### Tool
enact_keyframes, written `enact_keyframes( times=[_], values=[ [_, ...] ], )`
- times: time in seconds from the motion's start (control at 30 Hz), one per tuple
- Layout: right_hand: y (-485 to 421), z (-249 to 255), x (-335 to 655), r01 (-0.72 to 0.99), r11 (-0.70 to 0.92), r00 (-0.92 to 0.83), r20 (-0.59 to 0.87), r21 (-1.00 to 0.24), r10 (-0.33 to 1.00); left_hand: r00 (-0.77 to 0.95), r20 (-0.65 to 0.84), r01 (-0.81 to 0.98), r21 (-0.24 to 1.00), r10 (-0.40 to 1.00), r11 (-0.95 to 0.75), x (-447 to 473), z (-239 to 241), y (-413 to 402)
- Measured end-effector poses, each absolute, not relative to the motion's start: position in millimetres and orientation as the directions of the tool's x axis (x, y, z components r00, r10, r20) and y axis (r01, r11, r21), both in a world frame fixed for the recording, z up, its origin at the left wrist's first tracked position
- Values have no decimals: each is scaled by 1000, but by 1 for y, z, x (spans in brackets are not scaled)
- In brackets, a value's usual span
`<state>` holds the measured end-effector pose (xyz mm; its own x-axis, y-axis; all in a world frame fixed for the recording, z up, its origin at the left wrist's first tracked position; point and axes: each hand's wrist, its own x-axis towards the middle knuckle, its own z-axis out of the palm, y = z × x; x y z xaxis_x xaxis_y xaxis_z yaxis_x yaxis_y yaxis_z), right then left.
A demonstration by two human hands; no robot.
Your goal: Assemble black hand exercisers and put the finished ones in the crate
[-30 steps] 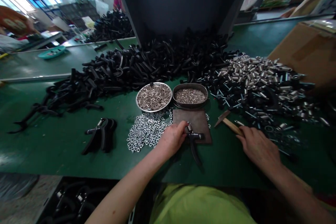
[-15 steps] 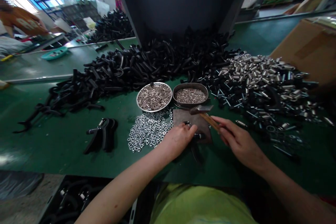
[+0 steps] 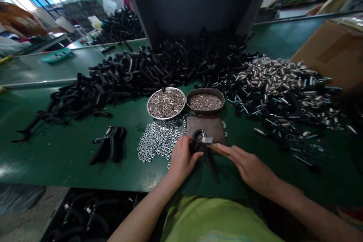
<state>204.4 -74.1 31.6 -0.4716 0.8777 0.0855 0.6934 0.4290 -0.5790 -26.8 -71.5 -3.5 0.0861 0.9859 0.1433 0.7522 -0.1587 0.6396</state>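
My left hand (image 3: pixel 183 155) is closed on a black spring clamp (image 3: pixel 210 160), its fingers and thumb gripping the clamp's left side. The clamp lies over a square metal plate (image 3: pixel 195 122), with one black handle reaching off the plate toward me. My right hand (image 3: pixel 246 162) is wrapped round the wooden handle of a hammer (image 3: pixel 218 148). The hammer's metal head is down at the clamp, beside its spring; whether it touches cannot be made out. Loose nuts (image 3: pixel 159 140) lie just left of my left hand.
Behind the plate stand a round dish of metal pins (image 3: pixel 166 104) and an oval tin of small rivet-like pieces (image 3: pixel 205 102). Black handles (image 3: pixel 159 64) are heaped farther back, springs and bolts (image 3: pixel 272 79) to the right. Another clamp (image 3: pixel 112 143) lies left. A cardboard box (image 3: pixel 329 49) stands far right.
The hammer has come down and to the left, from above the plate onto the clamp. My left hand has shifted slightly left and down, baring more of the clamp.
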Motion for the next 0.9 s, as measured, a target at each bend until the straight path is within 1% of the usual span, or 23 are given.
enact_keyframes(
  times=[0.1,0.23,0.33,0.4,0.5,0.57,0.63,0.7,0.77,0.8,0.83,0.87,0.9],
  values=[
    [-72,26,211,730,408,-453,58,-548,889,89,106,754,642,990,-137,-24,-5,-75],
    [-75,39,221,726,373,-347,161,-578,924,87,77,753,648,993,-116,-23,-6,-73],
    [-82,45,218,708,414,-333,248,-572,910,58,56,765,639,997,-81,-22,-8,-73],
    [-85,40,213,710,456,-405,219,-537,888,55,47,770,634,997,-72,-22,-9,-73],
    [-83,28,208,750,484,-504,83,-451,860,75,50,764,639,996,-90,-22,-8,-72],
    [-81,23,213,772,487,-499,85,-408,862,100,57,742,660,993,-113,-24,-6,-70],
    [-81,18,228,809,472,-452,142,-350,881,101,54,694,711,993,-109,-26,-3,-68],
    [-82,11,248,882,414,-379,186,-225,907,53,-18,570,821,998,-16,-27,-1,-66],
    [-82,2,269,939,340,-323,205,-52,924,3,-163,312,938,987,154,-23,1,-66],
    [-81,-3,277,951,307,-306,213,27,928,-4,-251,141,958,968,249,-20,2,-66],
    [-79,-7,282,955,285,-297,228,85,927,7,-341,-35,940,940,341,-16,4,-67],
    [-75,-9,284,953,281,-301,252,113,920,34,-425,-195,885,904,423,-11,6,-68],
    [-68,-9,283,949,297,-315,284,105,906,69,-497,-323,809,865,491,-6,8,-70]
  ],
)
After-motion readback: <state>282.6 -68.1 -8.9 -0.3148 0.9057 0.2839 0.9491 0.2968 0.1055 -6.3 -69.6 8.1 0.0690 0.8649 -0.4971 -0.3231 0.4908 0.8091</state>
